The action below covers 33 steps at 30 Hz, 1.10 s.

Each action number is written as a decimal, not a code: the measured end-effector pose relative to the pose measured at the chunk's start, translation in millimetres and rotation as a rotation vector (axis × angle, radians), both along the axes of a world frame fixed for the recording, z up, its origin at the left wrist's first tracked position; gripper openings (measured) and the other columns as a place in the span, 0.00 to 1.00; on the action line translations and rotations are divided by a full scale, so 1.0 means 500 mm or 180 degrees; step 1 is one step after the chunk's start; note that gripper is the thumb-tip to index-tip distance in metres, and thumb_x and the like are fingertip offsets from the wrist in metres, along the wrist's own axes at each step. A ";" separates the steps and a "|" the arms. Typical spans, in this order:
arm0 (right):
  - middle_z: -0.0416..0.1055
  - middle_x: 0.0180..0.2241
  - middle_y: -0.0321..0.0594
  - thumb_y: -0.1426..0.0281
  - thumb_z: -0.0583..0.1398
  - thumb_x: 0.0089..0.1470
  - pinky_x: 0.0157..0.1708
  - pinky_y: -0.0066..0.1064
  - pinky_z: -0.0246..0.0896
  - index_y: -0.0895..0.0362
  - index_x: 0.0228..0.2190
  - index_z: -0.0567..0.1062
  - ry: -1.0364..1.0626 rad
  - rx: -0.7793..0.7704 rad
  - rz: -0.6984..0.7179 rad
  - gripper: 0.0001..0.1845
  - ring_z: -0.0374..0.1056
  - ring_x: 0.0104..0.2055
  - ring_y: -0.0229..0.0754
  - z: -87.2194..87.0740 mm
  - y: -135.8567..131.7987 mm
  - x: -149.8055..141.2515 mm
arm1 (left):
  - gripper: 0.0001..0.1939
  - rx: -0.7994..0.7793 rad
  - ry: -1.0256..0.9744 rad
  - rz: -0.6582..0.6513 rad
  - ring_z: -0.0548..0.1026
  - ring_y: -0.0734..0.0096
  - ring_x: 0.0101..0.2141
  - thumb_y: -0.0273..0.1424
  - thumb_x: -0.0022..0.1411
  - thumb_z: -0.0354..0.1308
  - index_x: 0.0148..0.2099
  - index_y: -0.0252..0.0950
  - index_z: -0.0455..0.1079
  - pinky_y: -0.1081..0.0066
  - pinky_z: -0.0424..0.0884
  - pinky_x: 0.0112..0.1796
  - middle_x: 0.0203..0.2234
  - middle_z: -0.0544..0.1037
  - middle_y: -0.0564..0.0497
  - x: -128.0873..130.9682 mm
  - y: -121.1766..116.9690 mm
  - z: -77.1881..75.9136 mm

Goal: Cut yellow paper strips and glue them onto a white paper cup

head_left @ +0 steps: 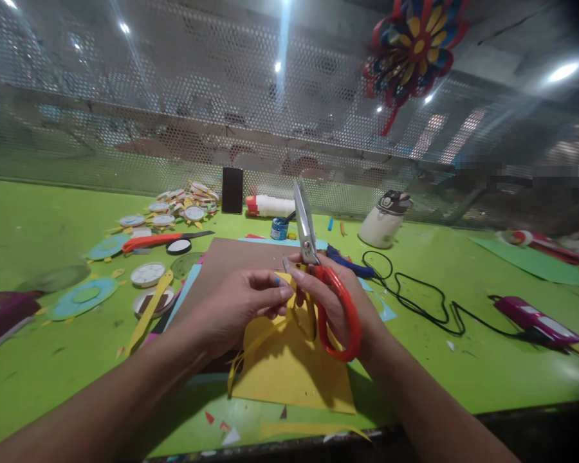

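My right hand (335, 292) grips red-handled scissors (318, 270), their steel blades closed and pointing up and away. My left hand (244, 302) pinches a small piece of yellow paper (287, 280) between thumb and fingers, right beside the scissors. Under both hands lies a yellow sheet (289, 366) with thin cut strips curling off its left edge. It rests on a brown card (236, 257) over light blue paper.
The green table (38, 218) holds round paper discs (178, 206), teal rings (82, 299), a second pair of red scissors (159, 241), a glue bottle (267, 206), a paint pot (278, 228), a white jar (383, 222), a black cable (424, 302), purple tools (535, 318). A perforated metal screen stands behind.
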State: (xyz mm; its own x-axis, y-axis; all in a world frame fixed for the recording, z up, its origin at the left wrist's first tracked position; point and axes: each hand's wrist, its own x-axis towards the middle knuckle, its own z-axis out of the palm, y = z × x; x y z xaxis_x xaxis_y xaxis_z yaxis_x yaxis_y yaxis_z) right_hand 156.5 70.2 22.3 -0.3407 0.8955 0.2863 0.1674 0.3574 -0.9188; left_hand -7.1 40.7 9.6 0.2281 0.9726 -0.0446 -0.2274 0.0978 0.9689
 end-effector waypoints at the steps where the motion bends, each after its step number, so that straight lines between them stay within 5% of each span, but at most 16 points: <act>1: 0.71 0.27 0.38 0.60 0.60 0.52 0.28 0.34 0.61 0.52 0.41 0.73 0.0014 -0.0008 0.0022 0.15 0.67 0.28 0.43 0.003 -0.003 -0.001 | 0.07 0.0041 -0.0108 0.0097 0.65 0.78 0.25 0.32 0.51 0.64 0.29 0.33 0.73 0.74 0.59 0.29 0.22 0.70 0.54 -0.001 0.000 0.003; 7: 0.69 0.26 0.38 0.56 0.52 0.58 0.28 0.32 0.61 0.54 0.39 0.71 -0.0530 0.0437 0.0168 0.17 0.66 0.28 0.41 0.020 -0.042 0.002 | 0.05 0.0542 -0.0642 0.0815 0.67 0.78 0.27 0.30 0.53 0.63 0.29 0.34 0.72 0.75 0.62 0.32 0.24 0.72 0.54 -0.019 -0.010 0.046; 12: 0.66 0.23 0.35 0.51 0.55 0.52 0.21 0.29 0.56 0.53 0.39 0.71 -0.0634 0.0968 0.0212 0.21 0.61 0.22 0.39 -0.002 -0.067 0.000 | 0.03 0.0925 -0.0963 0.1083 0.68 0.79 0.27 0.29 0.54 0.62 0.30 0.34 0.73 0.76 0.62 0.31 0.24 0.72 0.53 -0.033 -0.019 0.068; 26: 0.66 0.26 0.38 0.58 0.58 0.52 0.27 0.32 0.62 0.54 0.43 0.69 -0.1153 0.1640 0.0007 0.18 0.66 0.27 0.44 -0.033 -0.064 0.012 | 0.04 0.0715 -0.0958 0.1233 0.69 0.78 0.29 0.29 0.53 0.63 0.31 0.33 0.73 0.75 0.64 0.34 0.27 0.74 0.51 -0.033 -0.012 0.062; 33: 0.69 0.29 0.42 0.62 0.62 0.51 0.27 0.31 0.67 0.60 0.49 0.64 -0.1745 0.2593 -0.0071 0.26 0.70 0.28 0.44 -0.041 -0.044 0.030 | 0.04 0.0924 -0.0821 0.1247 0.70 0.76 0.29 0.29 0.54 0.62 0.32 0.33 0.73 0.73 0.64 0.34 0.26 0.74 0.51 -0.032 -0.007 0.053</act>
State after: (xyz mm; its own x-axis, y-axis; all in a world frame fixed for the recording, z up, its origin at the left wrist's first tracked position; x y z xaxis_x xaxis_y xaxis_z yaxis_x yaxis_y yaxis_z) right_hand 171.2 48.1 2.0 -0.5961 0.5020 0.6266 0.5115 0.8390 -0.1856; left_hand -23.4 37.1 36.3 -0.1854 0.9509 0.2476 -0.4267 -0.3049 0.8514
